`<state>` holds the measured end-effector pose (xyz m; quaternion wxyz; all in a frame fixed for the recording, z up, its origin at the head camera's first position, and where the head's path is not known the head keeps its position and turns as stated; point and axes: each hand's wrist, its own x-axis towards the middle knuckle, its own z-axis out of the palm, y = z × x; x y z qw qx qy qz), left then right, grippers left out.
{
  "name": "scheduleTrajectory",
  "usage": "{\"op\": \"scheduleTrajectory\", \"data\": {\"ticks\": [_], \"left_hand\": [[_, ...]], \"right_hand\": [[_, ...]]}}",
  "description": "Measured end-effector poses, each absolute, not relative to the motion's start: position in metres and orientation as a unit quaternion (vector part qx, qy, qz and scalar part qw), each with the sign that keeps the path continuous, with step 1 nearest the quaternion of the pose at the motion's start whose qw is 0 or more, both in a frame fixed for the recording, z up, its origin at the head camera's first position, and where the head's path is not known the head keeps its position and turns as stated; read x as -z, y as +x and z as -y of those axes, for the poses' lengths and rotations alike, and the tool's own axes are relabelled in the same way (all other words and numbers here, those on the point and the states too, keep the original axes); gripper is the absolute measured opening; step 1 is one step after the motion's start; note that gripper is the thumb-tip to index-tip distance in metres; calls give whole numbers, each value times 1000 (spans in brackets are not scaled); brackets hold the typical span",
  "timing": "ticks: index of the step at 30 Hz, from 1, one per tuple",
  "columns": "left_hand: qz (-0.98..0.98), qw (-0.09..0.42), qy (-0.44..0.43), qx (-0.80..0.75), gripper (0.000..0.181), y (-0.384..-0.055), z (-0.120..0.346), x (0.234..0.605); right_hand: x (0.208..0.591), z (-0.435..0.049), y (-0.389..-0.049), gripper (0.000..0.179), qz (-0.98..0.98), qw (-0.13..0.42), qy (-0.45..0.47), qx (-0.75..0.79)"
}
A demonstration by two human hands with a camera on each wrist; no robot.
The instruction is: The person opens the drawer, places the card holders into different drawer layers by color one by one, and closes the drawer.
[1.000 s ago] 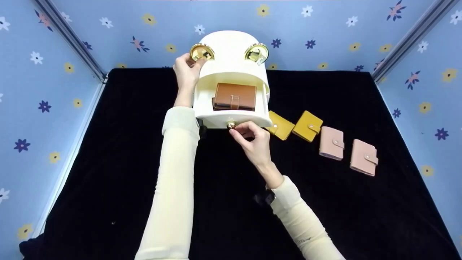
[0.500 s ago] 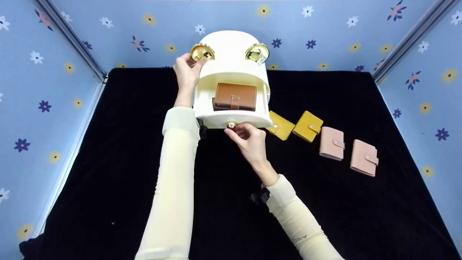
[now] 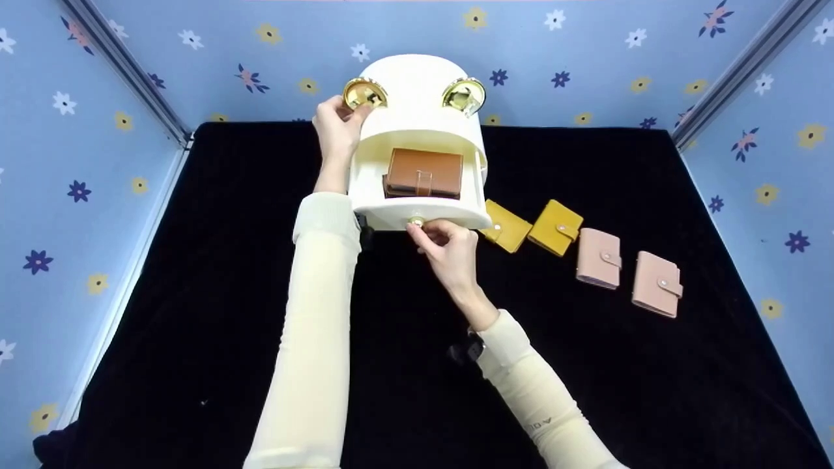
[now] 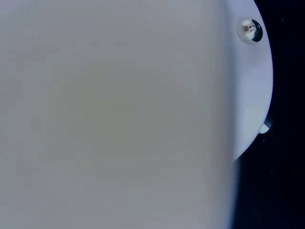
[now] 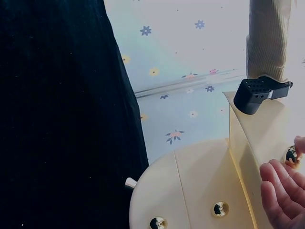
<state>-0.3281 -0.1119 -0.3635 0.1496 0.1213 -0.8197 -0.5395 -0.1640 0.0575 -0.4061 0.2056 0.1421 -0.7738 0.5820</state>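
Observation:
A white, round-topped drawer cabinet (image 3: 417, 85) stands at the back, its upper drawer (image 3: 371, 205) pulled out. Brown leather card holders (image 3: 427, 172) lie stacked in that drawer. At the upper left, my left hand (image 3: 339, 133) holds the rim of a round gold ornament (image 3: 363, 94), thumb in front and fingers behind it. My right hand (image 3: 453, 254) pinches the gold drawer knob (image 3: 416, 221) between thumb and forefinger. In the right wrist view, the fingers (image 5: 283, 191) are beside the knob (image 5: 291, 155). A blurred pale surface hides the left hand in its wrist view.
Two yellow card holders (image 3: 556, 227) and two pink ones (image 3: 657, 284) lie right of the cabinet on the black cloth (image 3: 417, 378). A second gold ornament (image 3: 464, 98) sits on the cabinet's right. Blue flowered walls (image 3: 417, 26) surround the table.
My right hand has shifted slightly left and up, and its thumb and forefinger now cover more of the knob. The left hand and the pulled-out drawer have barely moved.

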Motion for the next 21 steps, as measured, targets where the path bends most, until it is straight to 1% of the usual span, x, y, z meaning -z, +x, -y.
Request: {"op": "scheduleTrajectory", "data": {"ticks": [8, 13, 21], "left_hand": [[820, 151, 122, 539, 23, -329, 112, 363], [825, 146, 124, 532, 24, -330, 112, 363], [825, 156, 116, 530, 22, -328, 112, 364]], "right_hand": [[403, -56, -172, 16, 776, 217, 144, -574], [399, -57, -181, 17, 770, 205, 138, -588], [394, -56, -196, 17, 768, 186, 123, -601]]}}
